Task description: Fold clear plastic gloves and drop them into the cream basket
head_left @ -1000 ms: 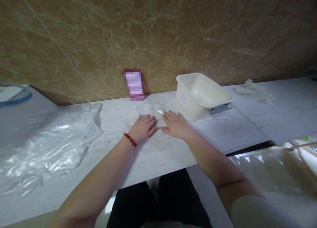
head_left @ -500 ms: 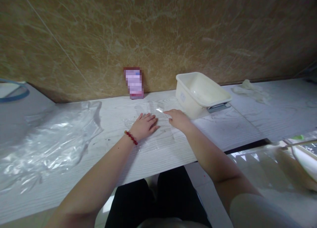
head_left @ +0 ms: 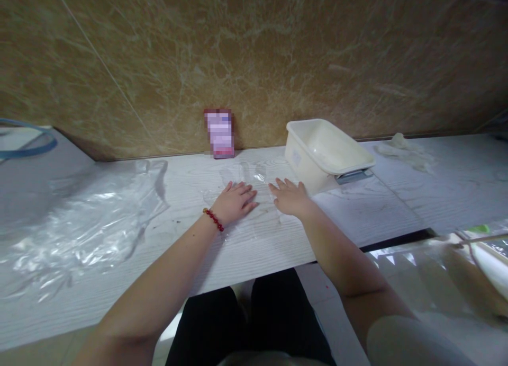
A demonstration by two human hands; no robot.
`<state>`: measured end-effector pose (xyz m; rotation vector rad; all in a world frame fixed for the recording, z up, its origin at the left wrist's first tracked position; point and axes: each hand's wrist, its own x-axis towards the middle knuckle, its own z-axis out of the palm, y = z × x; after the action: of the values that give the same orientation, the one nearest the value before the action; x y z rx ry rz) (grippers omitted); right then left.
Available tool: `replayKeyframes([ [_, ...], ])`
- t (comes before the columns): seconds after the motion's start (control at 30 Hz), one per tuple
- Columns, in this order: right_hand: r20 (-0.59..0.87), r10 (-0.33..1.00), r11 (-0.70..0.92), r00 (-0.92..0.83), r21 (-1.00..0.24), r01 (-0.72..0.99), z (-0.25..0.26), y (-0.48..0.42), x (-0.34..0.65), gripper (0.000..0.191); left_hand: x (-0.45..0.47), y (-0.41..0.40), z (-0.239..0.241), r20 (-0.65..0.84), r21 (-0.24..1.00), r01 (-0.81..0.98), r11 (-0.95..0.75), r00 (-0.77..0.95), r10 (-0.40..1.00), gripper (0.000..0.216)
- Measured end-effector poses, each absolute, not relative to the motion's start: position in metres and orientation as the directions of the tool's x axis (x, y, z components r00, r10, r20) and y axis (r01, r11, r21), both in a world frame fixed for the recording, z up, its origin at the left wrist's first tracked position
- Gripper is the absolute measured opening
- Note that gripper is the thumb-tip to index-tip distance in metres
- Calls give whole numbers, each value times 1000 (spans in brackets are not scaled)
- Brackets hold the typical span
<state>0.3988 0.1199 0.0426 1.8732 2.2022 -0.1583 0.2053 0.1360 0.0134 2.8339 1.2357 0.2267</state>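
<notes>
A thin, see-through plastic disposable glove [head_left: 260,217] lies flat on the white wood-grain table [head_left: 190,260]; its finger-like lobes point toward the wall, and its outline is hard to make out. My left hand [head_left: 234,203], with a red bead bracelet [head_left: 213,219] at the wrist, rests palm down on the glove's left part, fingers stretched out. At its right edge is my right hand [head_left: 291,197], palm down too, fingers spread, holding nothing.
Just beyond my right hand stands a cream plastic bin [head_left: 311,167] with a grey handle. A pixelated phone-like object [head_left: 221,135] leans on the marble wall. Crinkled clear plastic bags [head_left: 91,217] cover the left side. A whitish crumpled glove-like piece [head_left: 405,150] lies at right.
My right hand's fingers have spread from a pointing pose to lie flat. My left hand stays in place on the glove. The view has shifted slightly.
</notes>
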Motion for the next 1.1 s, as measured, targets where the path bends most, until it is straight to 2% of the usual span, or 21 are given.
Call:
replayKeyframes([
  [0.17,-107,977,188,-183,46,981,39,117,397,54,206,136,13,121,96,727,-680,669,733,48],
  [0.4,-288,945,171,-154,35,985,33,118,395,56,204,135,14,120,119,726,-678,667,735,47],
  [0.63,-330,935,149,-126,45,988,33,118,392,60,197,140,22,122,144,746,-650,638,760,42],
  [0.73,-324,936,153,-134,35,988,33,118,393,60,168,147,34,122,170,858,-485,470,874,38],
  [0.8,-300,943,161,-145,29,987,34,118,394,58,143,150,41,115,152,962,-228,212,970,37],
  [0.9,-217,964,163,-156,13,987,37,120,395,55,115,152,46,-20,123,991,61,-59,998,35],
  [1.0,-89,988,127,-130,-31,991,41,121,396,55,110,153,43,-172,165,976,140,-112,979,40],
  [1.1,35,991,132,-129,-111,985,42,123,394,52,119,153,40,-183,191,976,105,-70,981,39],
])
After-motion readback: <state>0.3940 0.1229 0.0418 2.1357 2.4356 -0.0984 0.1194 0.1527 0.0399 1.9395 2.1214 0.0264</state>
